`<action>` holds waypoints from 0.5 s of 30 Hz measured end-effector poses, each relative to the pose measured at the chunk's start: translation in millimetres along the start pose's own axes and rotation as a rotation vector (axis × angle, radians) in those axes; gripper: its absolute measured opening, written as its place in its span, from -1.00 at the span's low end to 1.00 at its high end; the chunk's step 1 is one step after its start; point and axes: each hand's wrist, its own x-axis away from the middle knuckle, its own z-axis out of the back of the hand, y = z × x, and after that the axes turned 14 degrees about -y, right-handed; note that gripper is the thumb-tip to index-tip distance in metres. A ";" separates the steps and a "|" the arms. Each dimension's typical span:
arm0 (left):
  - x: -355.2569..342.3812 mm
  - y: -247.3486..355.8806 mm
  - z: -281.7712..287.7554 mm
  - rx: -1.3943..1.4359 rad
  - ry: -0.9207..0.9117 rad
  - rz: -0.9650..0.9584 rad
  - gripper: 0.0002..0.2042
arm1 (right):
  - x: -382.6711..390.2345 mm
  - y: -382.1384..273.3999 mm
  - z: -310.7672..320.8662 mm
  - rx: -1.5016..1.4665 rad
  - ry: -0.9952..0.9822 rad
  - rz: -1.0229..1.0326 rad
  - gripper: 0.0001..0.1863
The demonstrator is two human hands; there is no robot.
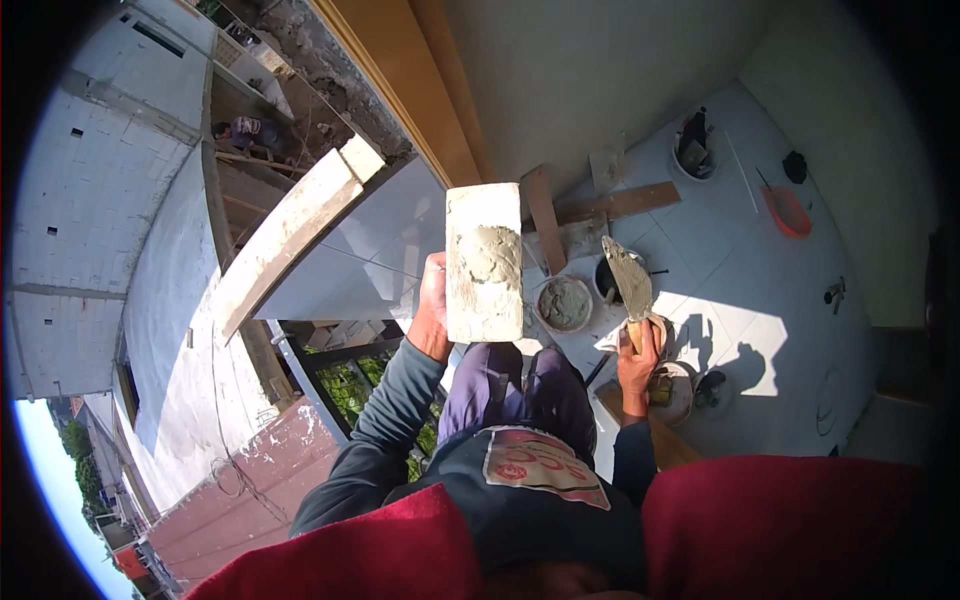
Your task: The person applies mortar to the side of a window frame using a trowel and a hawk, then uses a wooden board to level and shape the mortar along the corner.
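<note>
Left hand (432, 297) is bent partly closed on the left edge of a pale, chalky block (484, 318) shaped like a big brick, and it has hold of it. Some fingers hide behind the block, so I cannot tell how they spread. The block is up in the middle of the scene, just past the knees, with a lump of wet grey mortar (487, 255) on its face. To its right, the right hand (637, 368) is closed round the wooden handle (634, 336) of a pointed metal trowel (628, 280) with mortar on it.

The block looks stiff and rather heavy. It should not bend, but its corners could chip if bumped. The wet lump would be slippery, so the dry long sides, near the middle, look best for holding. The trowel looks lighter; hold its handle, away from the mucky metal.
</note>
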 end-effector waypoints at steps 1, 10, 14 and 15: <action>9.0 5.9 -5.4 -0.010 0.015 -0.013 -0.48 | -4.3 -1.9 2.9 0.015 0.014 0.022 -0.62; 88.2 68.8 -82.7 -0.116 0.055 -0.136 -0.49 | -71.4 -150.7 53.3 -0.573 -0.469 0.153 -0.51; 81.4 116.5 -89.6 -0.083 0.040 -0.122 -0.47 | -131.2 -257.5 34.8 -1.169 -0.915 0.123 -0.44; 81.2 130.4 -84.8 -0.072 0.044 -0.115 -0.47 | -145.0 -277.2 21.3 -1.210 -1.086 0.110 -0.42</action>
